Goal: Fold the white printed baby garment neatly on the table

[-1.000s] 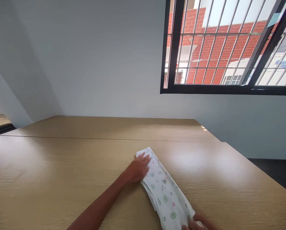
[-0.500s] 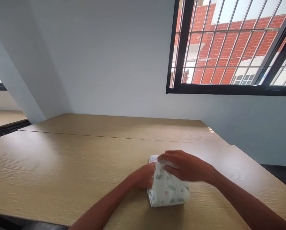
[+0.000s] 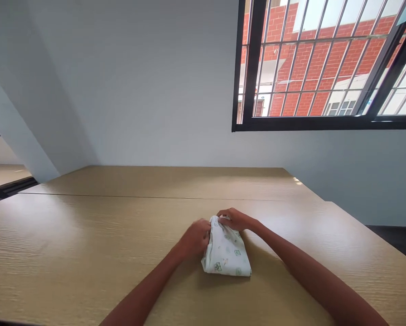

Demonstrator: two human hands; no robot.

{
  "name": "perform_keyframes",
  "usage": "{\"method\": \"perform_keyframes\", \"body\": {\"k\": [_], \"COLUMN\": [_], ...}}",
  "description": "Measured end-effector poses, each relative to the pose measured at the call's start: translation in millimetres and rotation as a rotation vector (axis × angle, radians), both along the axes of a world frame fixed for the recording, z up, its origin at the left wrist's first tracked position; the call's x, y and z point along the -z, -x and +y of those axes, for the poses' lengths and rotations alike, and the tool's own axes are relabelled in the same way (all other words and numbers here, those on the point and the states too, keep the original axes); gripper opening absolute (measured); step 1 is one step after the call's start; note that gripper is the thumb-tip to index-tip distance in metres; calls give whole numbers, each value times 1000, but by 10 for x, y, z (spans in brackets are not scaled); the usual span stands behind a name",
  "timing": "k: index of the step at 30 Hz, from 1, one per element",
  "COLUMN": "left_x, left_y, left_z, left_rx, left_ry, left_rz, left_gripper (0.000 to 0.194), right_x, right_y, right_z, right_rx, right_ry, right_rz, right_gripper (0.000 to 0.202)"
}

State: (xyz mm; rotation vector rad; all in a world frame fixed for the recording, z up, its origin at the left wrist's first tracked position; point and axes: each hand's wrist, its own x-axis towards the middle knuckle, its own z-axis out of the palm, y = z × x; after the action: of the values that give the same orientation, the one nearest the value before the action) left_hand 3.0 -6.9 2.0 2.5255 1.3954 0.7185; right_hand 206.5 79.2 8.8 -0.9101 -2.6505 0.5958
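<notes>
A folded white cloth [image 3: 226,253] with a small green print lies in a compact bundle on the wooden table [image 3: 87,244]. My left hand [image 3: 196,236] is closed at the bundle's left edge, its fingertips partly hidden behind the fabric. At the far right corner, my right hand [image 3: 236,219] pinches the cloth, which bunches up under the fingers. The near edge of the bundle lies flat, and its inner layers are hidden.
A thin seam [image 3: 121,196] runs across the tabletop. Behind the table rises a pale wall [image 3: 155,90], with a black-framed barred window [image 3: 305,123] at the upper right. Part of another table [image 3: 2,174] shows at the far left.
My right hand has gone from above the cloth to its far corner, laying the raised flap down. My left hand has come out from under the flap to the left edge.
</notes>
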Motion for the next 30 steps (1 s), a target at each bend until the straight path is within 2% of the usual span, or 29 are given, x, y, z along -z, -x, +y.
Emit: {"method": "perform_keyframes", "body": {"k": [2, 4, 7, 9, 12, 14, 17, 20, 22, 24, 28, 30], "left_x": [-60, -122, -172, -164, -114, -74, -3, 79, 131, 167, 220, 263], "left_y": [13, -24, -172, -301, -453, -478, -376, -188, -101, -93, -310, -455], "left_z": [-8, -64, -217, -325, -415, -398, -273, -131, -69, -25, 102, 201], "left_rx": [-135, -167, 77, 272, 413, 383, 200, 26, -10, 26, 184, 223], "left_ry": [-93, -177, -145, -70, 9, 27, 18, 26, 18, -19, -103, -105], "left_rz": [-73, -147, -141, -50, 108, 170, 221, 211, 193, 186, 213, 256], "left_gripper": [18, 18, 17, 20, 32, 33, 32, 40, 48, 54, 59, 61], "right_x": [10, 7, 19, 51, 103, 105, 26, -113, -181, -185, 3, 131], "right_y": [-17, -37, -65, -79, -106, -152, -284, -387, -354, -234, 28, 71], "right_z": [26, 51, 70, 76, 99, 132, 160, 56, -114, -327, -611, -607], "right_rx": [14, 31, 106, 186, 307, 376, 464, 506, 500, 440, 115, 68], "right_ry": [-19, -50, -122, -170, -224, -256, -269, -274, -319, -367, -310, -234], "right_rz": [3, 2, -19, -61, -151, -212, -313, -397, -391, -343, -96, -8], "right_gripper": [24, 23, 24, 27, 29, 30, 32, 27, 26, 35, 53, 58]}}
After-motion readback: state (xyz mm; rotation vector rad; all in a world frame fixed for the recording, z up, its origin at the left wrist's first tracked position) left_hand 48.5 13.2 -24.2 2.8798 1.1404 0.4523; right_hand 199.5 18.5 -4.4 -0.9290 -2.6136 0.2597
